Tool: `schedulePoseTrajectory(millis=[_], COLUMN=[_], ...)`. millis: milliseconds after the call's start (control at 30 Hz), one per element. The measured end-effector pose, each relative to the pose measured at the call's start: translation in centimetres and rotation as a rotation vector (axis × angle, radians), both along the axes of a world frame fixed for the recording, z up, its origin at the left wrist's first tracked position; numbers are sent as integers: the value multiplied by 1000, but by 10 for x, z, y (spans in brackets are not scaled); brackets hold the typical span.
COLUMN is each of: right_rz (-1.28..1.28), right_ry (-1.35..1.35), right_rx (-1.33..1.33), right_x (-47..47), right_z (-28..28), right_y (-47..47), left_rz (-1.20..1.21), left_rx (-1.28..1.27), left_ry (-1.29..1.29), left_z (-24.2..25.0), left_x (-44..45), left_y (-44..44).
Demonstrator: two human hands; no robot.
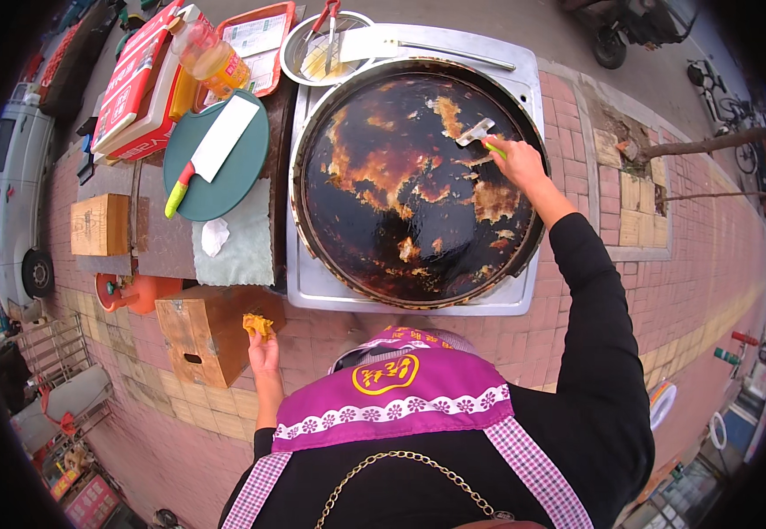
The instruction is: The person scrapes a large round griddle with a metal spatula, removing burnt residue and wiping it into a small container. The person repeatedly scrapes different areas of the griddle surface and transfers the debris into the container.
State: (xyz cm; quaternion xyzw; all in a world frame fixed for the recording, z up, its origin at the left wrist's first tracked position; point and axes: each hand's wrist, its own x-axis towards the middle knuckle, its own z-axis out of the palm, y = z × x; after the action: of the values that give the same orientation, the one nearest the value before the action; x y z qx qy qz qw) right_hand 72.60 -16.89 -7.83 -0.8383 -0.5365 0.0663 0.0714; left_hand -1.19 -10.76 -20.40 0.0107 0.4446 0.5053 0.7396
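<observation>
My right hand point(520, 164) grips the green handle of a metal scraper point(475, 131). Its blade rests on the right part of a large round black griddle pan point(416, 258), beside light brown crust point(448, 116). More crust patches, brown and pale, cling across the dark shiny surface. Down at the left, away from the pan, my left hand point(264, 354) pinches a crumpled yellow piece point(259, 325), perhaps food or cloth; I cannot tell which. A silver metal stand point(524, 305) carries the griddle.
Left of the pan, a cleaver point(223, 140) lies on a round green cutting board point(251, 188). Nearby are a plastic bottle point(210, 59), a red-and-white box point(133, 92) and crumpled white tissue point(215, 237). A metal bowl point(288, 49) with tongs stands behind; a wooden box point(208, 330) sits below.
</observation>
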Motion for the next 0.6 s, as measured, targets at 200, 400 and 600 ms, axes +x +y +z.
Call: schedulePoseTrajectory(millis=[200, 400, 600], right_rz=[92, 237, 352], right_ry=[7, 1, -51], right_rx=[-60, -66, -77], right_x=[12, 24, 20], right_z=[14, 13, 1], right_y=[30, 67, 111], left_rz=[76, 113, 144], left_rx=[-22, -50, -44], left_ry=[61, 95, 134], left_z=[2, 4, 12], left_x=[2, 1, -9], left_y=[-14, -25, -35])
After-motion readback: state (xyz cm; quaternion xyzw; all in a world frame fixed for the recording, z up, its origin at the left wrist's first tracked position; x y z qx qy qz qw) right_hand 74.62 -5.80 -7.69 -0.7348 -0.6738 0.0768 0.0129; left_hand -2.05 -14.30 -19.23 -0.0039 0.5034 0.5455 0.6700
